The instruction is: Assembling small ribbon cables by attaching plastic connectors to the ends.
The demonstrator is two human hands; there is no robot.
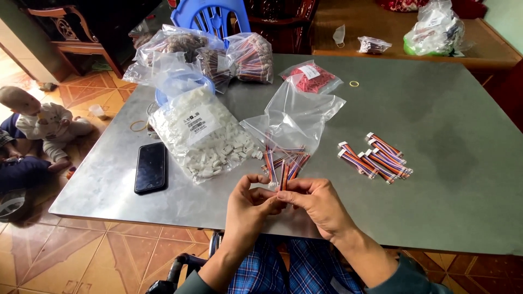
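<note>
Right hand [318,204] pinching striped wire lead [285,175] | left hand [251,202] closed on its white end | light, floppy, grip at connector | finished leads [376,156] beside

2 bare hands, the left hand [248,204] and the right hand [318,204], carry no rings, watch or gloves. Dark grey-green fabric sleeves [406,277] cover the forearms near the bottom edge. Blue, red and white plaid cloth trousers [305,269] cover the lap between them.
</note>
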